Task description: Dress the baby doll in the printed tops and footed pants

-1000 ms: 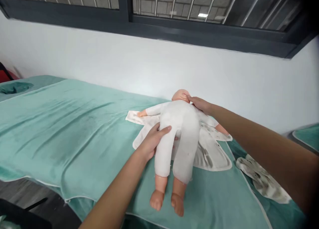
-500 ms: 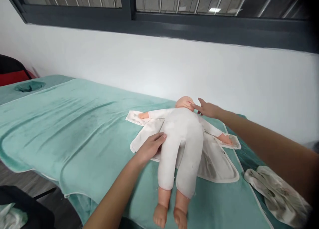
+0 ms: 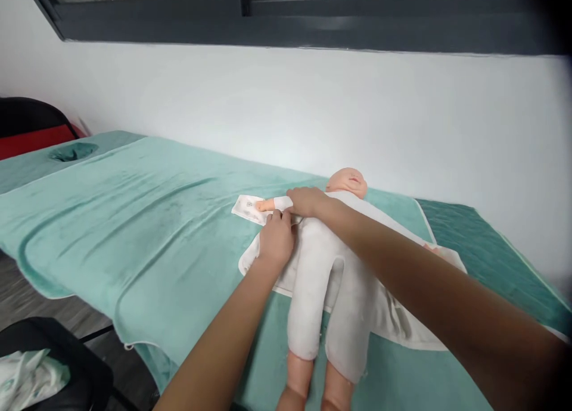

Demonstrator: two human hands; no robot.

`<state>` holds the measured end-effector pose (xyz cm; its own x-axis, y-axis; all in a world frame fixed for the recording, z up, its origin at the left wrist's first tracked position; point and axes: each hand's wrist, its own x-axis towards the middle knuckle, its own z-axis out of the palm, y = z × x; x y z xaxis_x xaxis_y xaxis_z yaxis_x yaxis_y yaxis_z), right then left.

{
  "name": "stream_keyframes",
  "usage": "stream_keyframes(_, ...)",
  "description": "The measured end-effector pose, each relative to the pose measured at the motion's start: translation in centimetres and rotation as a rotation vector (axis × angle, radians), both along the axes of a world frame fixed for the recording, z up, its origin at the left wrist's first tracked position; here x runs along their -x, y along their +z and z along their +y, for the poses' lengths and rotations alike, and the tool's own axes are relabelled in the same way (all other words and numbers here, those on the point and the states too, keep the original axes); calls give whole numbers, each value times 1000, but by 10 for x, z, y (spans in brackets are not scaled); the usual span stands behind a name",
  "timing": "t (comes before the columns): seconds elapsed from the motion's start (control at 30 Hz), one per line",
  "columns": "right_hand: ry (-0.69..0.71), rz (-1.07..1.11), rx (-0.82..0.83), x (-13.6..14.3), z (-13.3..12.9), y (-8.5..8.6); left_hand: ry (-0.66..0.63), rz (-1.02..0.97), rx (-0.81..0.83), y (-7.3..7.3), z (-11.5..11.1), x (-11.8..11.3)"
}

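Observation:
A baby doll (image 3: 313, 280) with a white cloth body lies on its back over a spread-open white baby shirt (image 3: 251, 257). The shirt's sleeve (image 3: 246, 209) extends beneath the doll's arm at the left. My right hand (image 3: 308, 201) reaches across the doll's chest, its fingers curled over the upper part of that arm. Just below, my left hand (image 3: 277, 238) has bent fingers at the shirt near the armpit; its fingertips are partly hidden. The doll's head (image 3: 347, 181) is turned toward the right. My right forearm hides much of the doll's other arm.
A green sheet (image 3: 156, 220) covers the bed, which stands against a white wall (image 3: 268, 101) under a dark window frame (image 3: 357, 27). A black chair (image 3: 84, 357) with a crumpled printed cloth (image 3: 31, 375) is at lower left. A red and black item (image 3: 36, 128) sits far left.
My right hand has moved left from beside the doll's head to its arm. My left hand has shifted up from the hip to the shirt near the armpit. The view has turned slightly.

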<state>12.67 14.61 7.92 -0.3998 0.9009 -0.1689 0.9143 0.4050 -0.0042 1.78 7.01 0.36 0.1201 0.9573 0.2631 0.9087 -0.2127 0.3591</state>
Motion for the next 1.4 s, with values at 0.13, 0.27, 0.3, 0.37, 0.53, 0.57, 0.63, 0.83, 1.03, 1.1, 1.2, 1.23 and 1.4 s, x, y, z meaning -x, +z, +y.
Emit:
stream_keyframes(0.13, -12, 54, -23, -18, -4, 2, 60, -402, 61, -5, 17, 12)
stream_keyframes(0.27, 4, 205, -48, -41, -19, 12, 122, -785, 95, -2, 29, 27)
stream_keyframes(0.3, 19, 238, -39, -45, -23, 13, 114, -845, 103, -2, 30, 31)
stream_keyframes(0.37, 50, 254, -26, -50, -31, 14, 83, -1006, 133, -2, 31, 36)
stream_keyframes(0.53, 48, 200, -59, -51, -39, 8, 109, -1285, 163, -6, 33, 45)
stream_keyframes(0.57, 41, 186, -61, -51, -39, 8, 128, -1321, 152, -6, 34, 45)
stream_keyframes(0.63, 31, 149, -63, -52, -38, 7, 155, -1377, 124, -6, 34, 46)
stream_keyframes(0.83, -16, 25, -66, -52, -38, 1, 174, -1362, 4, 1, 23, 38)
stream_keyframes(1.03, -71, -41, -173, -35, -39, -10, -198, -792, -1, 11, 0, 22)
stream_keyframes(1.1, -102, -45, -202, -31, -39, -12, -285, -644, -13, 12, -4, 19)
stream_keyframes(1.2, -117, -34, -214, -30, -39, -13, -210, -511, -105, 11, -5, 19)
stream_keyframes(1.23, -117, -19, -215, -31, -40, -13, -131, -465, -147, 9, -5, 19)
stream_keyframes(1.4, -139, 253, -256, -50, -49, -2, 155, -175, -199, -2, -2, 22)
